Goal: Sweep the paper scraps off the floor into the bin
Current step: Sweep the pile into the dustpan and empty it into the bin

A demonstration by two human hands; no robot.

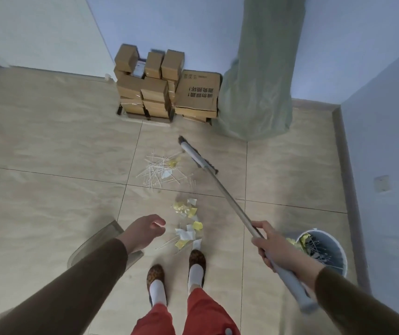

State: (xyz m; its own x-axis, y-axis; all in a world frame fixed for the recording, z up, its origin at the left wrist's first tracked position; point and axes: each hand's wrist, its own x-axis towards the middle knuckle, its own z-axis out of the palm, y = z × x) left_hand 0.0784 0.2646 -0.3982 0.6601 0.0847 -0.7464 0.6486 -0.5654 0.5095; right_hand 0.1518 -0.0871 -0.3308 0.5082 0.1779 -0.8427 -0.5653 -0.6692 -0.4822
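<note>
Beige tiled floor across the whole view, dark grout lines crossing near centre. At 1 o'clock, a pale green plastic-wrapped column standing against the wall. At 12 o'clock, a stack of cardboard boxes just beside it. At 4 o'clock, a pale round bin on the floor, holding yellow scraps and white sticks. From 4 o'clock up toward centre, a broom with a long metal handle, its grey head resting on the floor just right of the upper litter. At 8 o'clock, a translucent dustpan, partly hidden under the left forearm. At centre, a scatter of thin white sticks with a few yellow bits. Below it, toward 6 o'clock, yellow and white paper scraps strewn down to the toe of a patterned slipper. Right hand wrapped around the broom handle. Left hand hovering free, fingers loosely curled, holding nothing.
</note>
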